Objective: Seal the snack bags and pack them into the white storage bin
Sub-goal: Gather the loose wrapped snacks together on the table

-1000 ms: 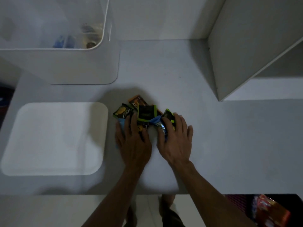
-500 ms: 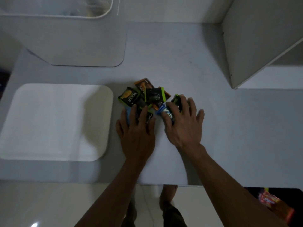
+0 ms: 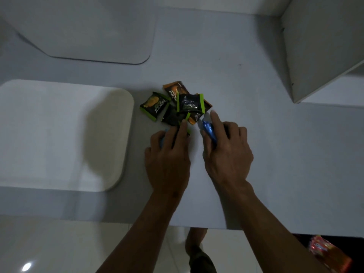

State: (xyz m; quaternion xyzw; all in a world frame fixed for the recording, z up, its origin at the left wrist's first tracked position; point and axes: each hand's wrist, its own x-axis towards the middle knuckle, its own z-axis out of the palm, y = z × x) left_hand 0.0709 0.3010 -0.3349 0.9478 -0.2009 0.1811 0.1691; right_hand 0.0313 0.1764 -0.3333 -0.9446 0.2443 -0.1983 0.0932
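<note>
At the near side of the snack pile [image 3: 177, 104], the right hand [image 3: 226, 152] is curled around a blue packet [image 3: 208, 130], its forefinger stretched toward the pile. The left hand [image 3: 167, 154] presses on a packet at the pile's near edge, with a sliver of blue showing under its fingers; whether it grips I cannot tell. This looks like the gathering step, before packing. Left of the pile lies a flat white lid [image 3: 65, 134]; beyond the pile, on the desk [image 3: 275, 154], stands the white bin [image 3: 88, 30], well apart. Next, each hand needs a firm hold, then a carry over the bin's rim.
</note>
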